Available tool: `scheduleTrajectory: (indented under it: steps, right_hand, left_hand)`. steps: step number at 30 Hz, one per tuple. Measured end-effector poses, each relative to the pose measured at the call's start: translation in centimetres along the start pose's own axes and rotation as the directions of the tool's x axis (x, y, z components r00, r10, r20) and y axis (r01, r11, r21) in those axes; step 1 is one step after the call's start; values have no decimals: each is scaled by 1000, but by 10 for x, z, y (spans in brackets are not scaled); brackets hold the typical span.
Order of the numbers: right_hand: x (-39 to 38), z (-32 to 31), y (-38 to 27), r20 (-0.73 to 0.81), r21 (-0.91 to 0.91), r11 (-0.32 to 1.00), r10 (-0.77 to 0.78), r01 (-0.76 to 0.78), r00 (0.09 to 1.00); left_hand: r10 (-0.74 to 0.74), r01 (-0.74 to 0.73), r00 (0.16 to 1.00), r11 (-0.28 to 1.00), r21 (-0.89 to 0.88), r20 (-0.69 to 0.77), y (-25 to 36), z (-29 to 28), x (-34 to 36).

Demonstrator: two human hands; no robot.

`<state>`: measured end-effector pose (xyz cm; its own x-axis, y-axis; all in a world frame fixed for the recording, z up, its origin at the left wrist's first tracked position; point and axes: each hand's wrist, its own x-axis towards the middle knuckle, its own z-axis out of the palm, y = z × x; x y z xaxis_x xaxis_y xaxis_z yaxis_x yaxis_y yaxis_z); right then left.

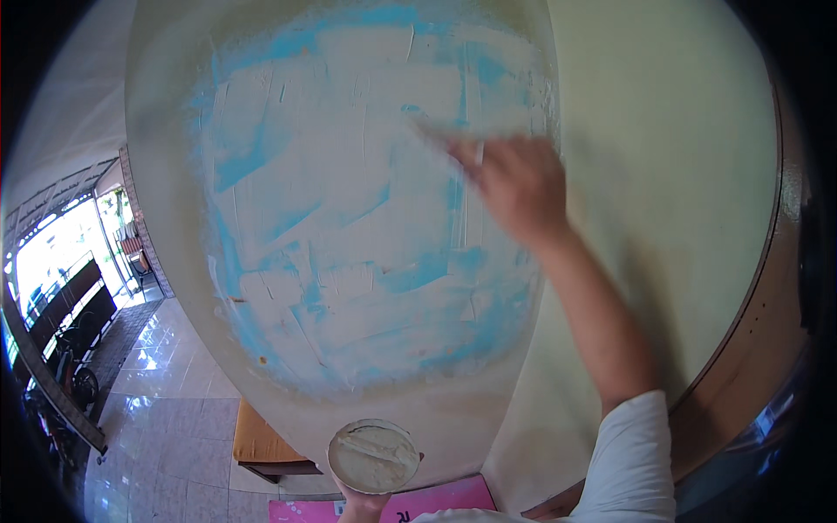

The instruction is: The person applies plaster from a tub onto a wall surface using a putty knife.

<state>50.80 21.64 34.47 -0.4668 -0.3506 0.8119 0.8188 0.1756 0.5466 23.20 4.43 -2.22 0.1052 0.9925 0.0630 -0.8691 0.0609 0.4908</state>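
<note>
My right hand (527, 187) is raised against the upper right part of a wall patch (340, 209) smeared with white filler over light blue. Its fingers are closed on a putty knife (429, 131), blurred by motion, whose blade end points up and left at the patch. Low in front of me, my left hand (362, 504) supports a round bowl (330, 460) from below. White putty (377, 466) fills the bowl, with a ridge across its surface. Most of the left fingers are hidden under the bowl.
A pale green wall (663, 157) meets the patched wall at a corner on the right. Below stand a yellow-topped stool or bench (261, 431) and a pink printed sheet or box (445, 499). Left, the tiled floor (174, 423) leads to a bright doorway with a parked motorbike (74, 375).
</note>
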Motion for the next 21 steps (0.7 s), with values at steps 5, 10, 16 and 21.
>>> scheduleTrajectory:
  steps: [5,10,16,21]
  right_hand:
    - [66,44,88,184,-206,972,148,-109,972]
    - [-21,55,13,376,-97,951,307,-293,874]
    - [-208,0,-133,509,-51,917,365,-396,779]
    - [-274,-52,-230,622,69,888,318,-454,716]
  left_hand:
    - [1,0,1000,1000,-30,15,0,-1,4]
    - [-6,5,1000,998,-60,-7,10,-16,-4]
    - [-44,43,999,991,-126,-8,-3,-21,-3]
    - [-68,71,998,965,-254,20,0,-10,-6]
